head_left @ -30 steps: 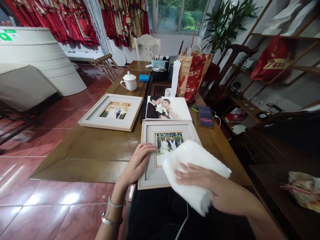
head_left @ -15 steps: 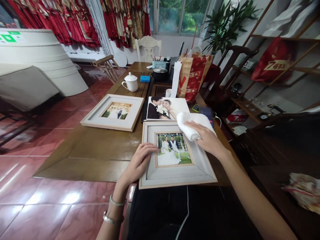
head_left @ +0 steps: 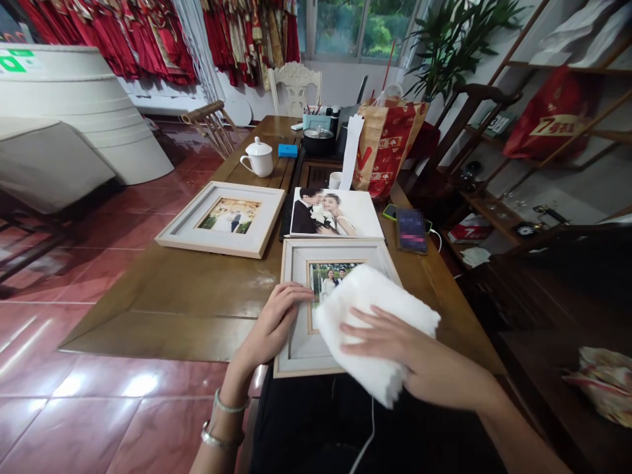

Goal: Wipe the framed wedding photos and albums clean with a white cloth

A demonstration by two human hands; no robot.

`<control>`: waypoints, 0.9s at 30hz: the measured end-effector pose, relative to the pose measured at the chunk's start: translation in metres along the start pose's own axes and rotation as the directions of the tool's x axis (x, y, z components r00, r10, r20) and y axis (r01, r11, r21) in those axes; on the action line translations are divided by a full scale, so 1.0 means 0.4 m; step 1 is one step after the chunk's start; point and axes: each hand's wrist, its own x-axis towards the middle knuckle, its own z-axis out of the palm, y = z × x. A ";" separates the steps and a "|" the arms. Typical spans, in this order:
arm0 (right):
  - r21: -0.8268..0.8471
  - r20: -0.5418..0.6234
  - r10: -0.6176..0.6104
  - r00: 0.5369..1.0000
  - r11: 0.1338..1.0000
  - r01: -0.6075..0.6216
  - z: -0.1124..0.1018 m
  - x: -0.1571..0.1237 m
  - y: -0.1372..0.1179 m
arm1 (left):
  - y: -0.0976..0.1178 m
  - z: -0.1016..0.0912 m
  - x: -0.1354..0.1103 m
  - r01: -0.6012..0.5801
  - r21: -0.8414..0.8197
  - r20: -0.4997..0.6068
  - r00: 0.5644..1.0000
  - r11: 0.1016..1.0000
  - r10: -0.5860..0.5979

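Observation:
A picture frame (head_left: 303, 359) with a pale wide border lies at the table's near edge, a wedding photo (head_left: 330, 280) inside it. My left hand (head_left: 276, 315) holds the left side of this frame, its fingers lying close together over the border and reaching the inner edge. A folded white towel (head_left: 368, 289) covers much of the photo and the frame's lower right. Pressed onto the towel is my right hand (head_left: 390, 339), slightly blurred, holding it with the fingers spread a little. The towel's lower corner hangs past the frame's near edge.
A second frame (head_left: 269, 230) lies left on the wooden table (head_left: 197, 289). Beyond the near frame are a photo print (head_left: 363, 214), a lidded white mug (head_left: 259, 158), a blue box (head_left: 287, 151) and a paper bag (head_left: 390, 145). A phone (head_left: 411, 230) lies right.
My right hand has moved the towel from the frame's upper right corner down toward me, across the photo and the lower right border. My left hand stays on the frame's left side.

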 end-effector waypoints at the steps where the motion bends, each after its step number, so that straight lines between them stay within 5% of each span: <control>1: 0.048 0.014 -0.017 1.000 0.999 0.016 0.001 -0.028 -0.017 | -0.002 0.001 0.000 0.001 -0.001 0.000 1.000 1.000 -0.001; 5: 0.143 0.081 -0.052 0.995 0.989 0.040 -0.022 -0.084 -0.035 | -0.006 0.001 -0.001 0.004 -0.003 -0.002 1.000 1.000 -0.004; 8: 0.064 0.099 0.061 0.993 0.996 -0.068 -0.044 -0.052 0.005 | -0.004 0.000 -0.001 0.001 -0.006 0.002 1.000 1.000 -0.001; 11: -0.121 -0.083 0.185 0.979 0.974 -0.194 -0.060 0.020 0.068 | -0.001 0.000 -0.002 -0.008 -0.014 0.006 1.000 1.000 0.008; 15: -0.299 -0.414 0.208 0.886 0.888 -0.349 -0.083 0.129 0.145 | -0.003 -0.001 -0.003 -0.028 -0.019 -0.002 1.000 0.999 0.028; 18: -0.335 -0.508 0.200 0.838 0.850 -0.406 -0.095 0.191 0.171 | -0.005 0.000 -0.004 -0.035 -0.021 0.001 0.999 0.999 0.035; 22: -0.381 -0.375 0.159 0.913 0.872 -0.308 -0.071 0.213 0.142 | -0.004 0.002 -0.006 -0.005 -0.028 -0.001 1.000 1.000 0.005; 27: -0.283 -0.110 0.076 0.991 0.953 -0.104 0.001 0.144 0.020 | -0.007 0.010 -0.013 0.071 -0.014 -0.070 0.995 0.997 -0.072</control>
